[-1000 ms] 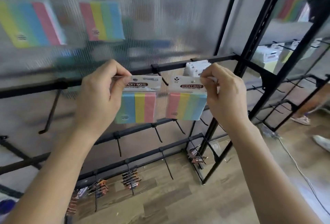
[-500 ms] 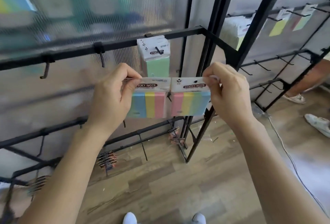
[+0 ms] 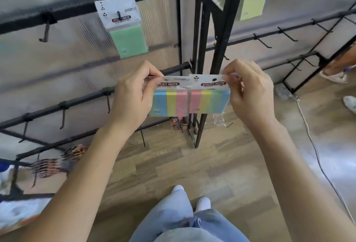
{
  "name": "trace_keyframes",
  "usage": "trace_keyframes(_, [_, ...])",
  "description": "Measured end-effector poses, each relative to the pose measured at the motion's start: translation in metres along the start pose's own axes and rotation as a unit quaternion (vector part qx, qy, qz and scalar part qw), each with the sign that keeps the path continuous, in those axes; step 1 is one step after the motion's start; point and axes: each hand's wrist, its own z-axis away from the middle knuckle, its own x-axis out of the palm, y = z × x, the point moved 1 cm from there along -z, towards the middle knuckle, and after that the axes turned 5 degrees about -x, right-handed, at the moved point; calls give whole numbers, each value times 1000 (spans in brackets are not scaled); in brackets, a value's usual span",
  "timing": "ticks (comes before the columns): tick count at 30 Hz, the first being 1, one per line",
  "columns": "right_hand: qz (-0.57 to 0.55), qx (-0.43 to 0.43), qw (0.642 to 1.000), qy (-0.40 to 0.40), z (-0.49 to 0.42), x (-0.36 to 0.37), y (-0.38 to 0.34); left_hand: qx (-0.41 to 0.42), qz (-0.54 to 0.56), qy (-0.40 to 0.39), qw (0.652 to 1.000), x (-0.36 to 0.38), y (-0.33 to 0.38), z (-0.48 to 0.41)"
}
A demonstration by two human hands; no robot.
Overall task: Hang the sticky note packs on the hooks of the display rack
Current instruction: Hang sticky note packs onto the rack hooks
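Note:
My left hand (image 3: 133, 97) pinches the header of a striped sticky note pack (image 3: 169, 103) with blue, yellow and pink bands. Beside it, my right hand (image 3: 250, 93) pinches a second striped pack (image 3: 209, 100). The two packs touch edge to edge in front of me, at the height of the black display rack's lower bar (image 3: 81, 101). Neither pack is on a hook. Above and to the left, a green sticky note pack (image 3: 128, 39) hangs from a hook (image 3: 119, 15). Bare hooks (image 3: 45, 32) stick out of the upper bar further left.
A second rack stands to the right with yellow (image 3: 251, 4) and blue packs hung and several bare hooks (image 3: 287, 34). Small packets (image 3: 52, 166) hang low at left. A white cable (image 3: 316, 145) runs over the wooden floor. Another person's feet (image 3: 335, 76) are at the right edge.
My view has tilted down and the rack has slid upward. Both hands have kept their packs side by side, now lower, level with the lower bar. My legs and feet came into view.

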Motion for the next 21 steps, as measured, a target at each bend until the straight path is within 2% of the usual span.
trace_keyframes(12, [64,76,995,11,19,0,47,29,41,-73,996,68,-2,-29])
trace_keyframes(21, [70,61,996,12,7,-15,90,16,37,-76,996,101,14,-45])
